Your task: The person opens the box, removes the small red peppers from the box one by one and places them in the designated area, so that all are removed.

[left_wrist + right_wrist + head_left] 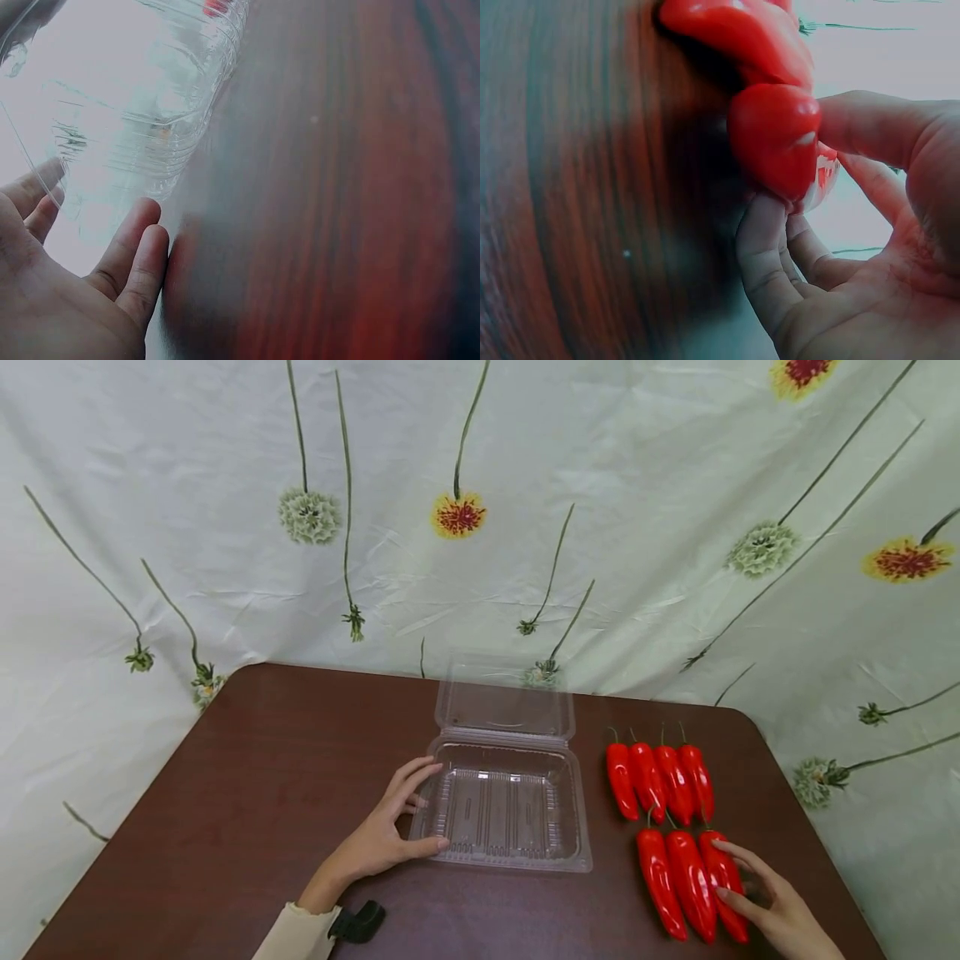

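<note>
A clear plastic clamshell container lies on the table with its lid raised at the back. My left hand rests against its left side, fingers spread along the rim and thumb at the near left corner. In the left wrist view, the left hand has fairly straight fingers touching the clear plastic. At the right, my right hand pinches the rightmost red chili pepper of the front row. The right wrist view shows this pepper between the thumb and fingers of the right hand.
Two more red peppers lie left of the pinched one. Behind them, several red peppers form a back row. The brown table meets a pale flowered cloth at its far edge. A black strap circles the left wrist.
</note>
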### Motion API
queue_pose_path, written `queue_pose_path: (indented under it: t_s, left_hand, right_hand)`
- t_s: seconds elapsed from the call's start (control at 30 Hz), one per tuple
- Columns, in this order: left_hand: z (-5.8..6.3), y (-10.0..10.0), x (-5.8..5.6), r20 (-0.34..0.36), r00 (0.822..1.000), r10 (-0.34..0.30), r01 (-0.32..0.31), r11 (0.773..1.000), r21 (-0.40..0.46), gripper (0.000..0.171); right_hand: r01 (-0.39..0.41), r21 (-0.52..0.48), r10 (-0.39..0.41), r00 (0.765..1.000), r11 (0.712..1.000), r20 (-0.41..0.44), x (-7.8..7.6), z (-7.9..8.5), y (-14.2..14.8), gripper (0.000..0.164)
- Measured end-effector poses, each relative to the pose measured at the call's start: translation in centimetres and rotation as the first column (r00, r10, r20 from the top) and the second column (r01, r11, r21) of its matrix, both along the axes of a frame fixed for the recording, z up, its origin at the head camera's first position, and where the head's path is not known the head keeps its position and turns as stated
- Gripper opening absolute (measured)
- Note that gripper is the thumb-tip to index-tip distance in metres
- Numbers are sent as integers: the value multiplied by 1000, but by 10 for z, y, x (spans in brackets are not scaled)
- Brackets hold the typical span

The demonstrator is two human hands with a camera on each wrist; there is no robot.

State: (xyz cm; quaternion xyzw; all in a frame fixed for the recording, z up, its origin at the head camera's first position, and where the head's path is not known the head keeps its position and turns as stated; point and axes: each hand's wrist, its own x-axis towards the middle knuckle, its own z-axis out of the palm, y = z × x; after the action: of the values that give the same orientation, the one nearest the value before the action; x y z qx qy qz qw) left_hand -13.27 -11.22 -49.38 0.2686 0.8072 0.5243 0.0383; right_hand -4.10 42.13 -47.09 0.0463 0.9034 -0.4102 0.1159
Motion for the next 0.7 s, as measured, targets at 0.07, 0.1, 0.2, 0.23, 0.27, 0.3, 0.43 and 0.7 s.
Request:
queue_pose_path:
  t_s: [0.07,0.1,0.2,0.23,0.27,0.3,0.43,0.7]
  left_hand:
    - [0,-1,1,4,1000,4,-4,1000,-1,89]
    - [0,-1,2,1,1000,6,-6,1000,-2,89]
    - [0,-2,3,-6,1000,11,-11,1000,1,88]
    - [0,-3,3,-13,1000,13,-13,1000,3,88]
    - [0,-3,3,-22,1000,18,-18,1000,2,87]
    - [0,-4,3,-30,999,26,-26,1000,0,87]
    - [4,-9,3,-52,997,56,-57,998,-6,84]
    - [13,-26,3,-64,989,136,-136,991,0,80]
  right_hand:
    - [-5,-16,5,1000,1000,-7,0,-1,0,63]
    - [-4,-14,4,1000,1000,-16,0,-2,0,62]
    - [-14,-6,14,999,1000,-31,0,-2,-1,61]
    - [-16,1,16,999,1000,-34,-1,-2,-1,61]
    - [-13,0,13,999,1000,-32,-1,-2,-2,61]
    - [-16,-1,16,999,1000,-28,-1,-2,-2,62]
    - [-11,-22,11,1000,1000,16,-3,-1,-3,64]
    - [-35,29,34,999,999,34,-6,4,-5,70]
